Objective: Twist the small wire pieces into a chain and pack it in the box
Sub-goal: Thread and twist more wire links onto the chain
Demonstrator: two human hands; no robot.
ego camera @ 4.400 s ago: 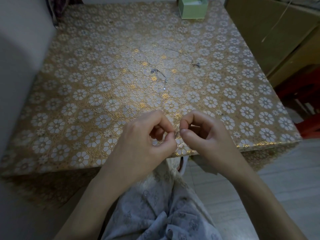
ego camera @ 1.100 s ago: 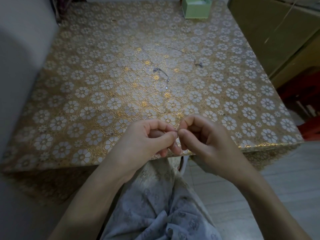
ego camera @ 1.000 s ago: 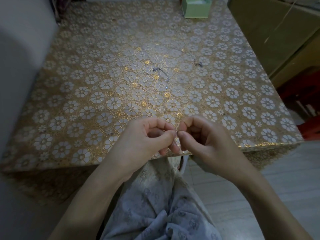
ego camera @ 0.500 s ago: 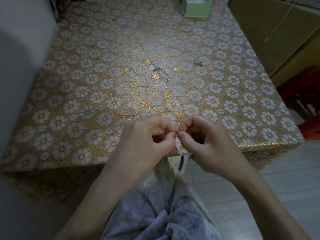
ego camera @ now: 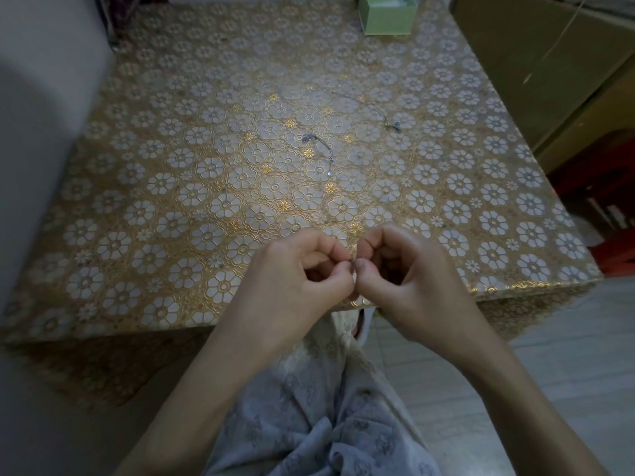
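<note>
Hands meet over the near edge of the table [ego camera: 144, 207]. The left hand [ego camera: 295, 283] and the right hand [ego camera: 409, 280] both have their fingers curled in, thumb tip to first finger tip. Between them they pinch a tiny wire piece [ego camera: 352, 263] — it is so small and thin that only a little dark speck shows where the fingertips come together. How it is bent cannot be told.

Two more bits of wire lie farther out on the table, well apart from the hands. One short chain piece [ego camera: 321, 149] curves near the middle, with small shiny beads on it. A second, longer wire strand [ego camera: 369, 109] lies beyond it and to the right, ending in a small dark knot.

The green box [ego camera: 386, 13] sits at the far edge of the table, partly cut off by the top of the picture. It looks open at the top, but what is inside cannot be seen.

The table wears a gold cloth with white flowers all over. A pale wall [ego camera: 37, 97] stands on the left. A brown cabinet [ego camera: 549, 63] stands on the right, and something red [ego camera: 615, 249] sits low beside it. The person's flowered clothes [ego camera: 316, 413] fill the bottom — nothing lies between the hands and the box but the loose wire bits.
</note>
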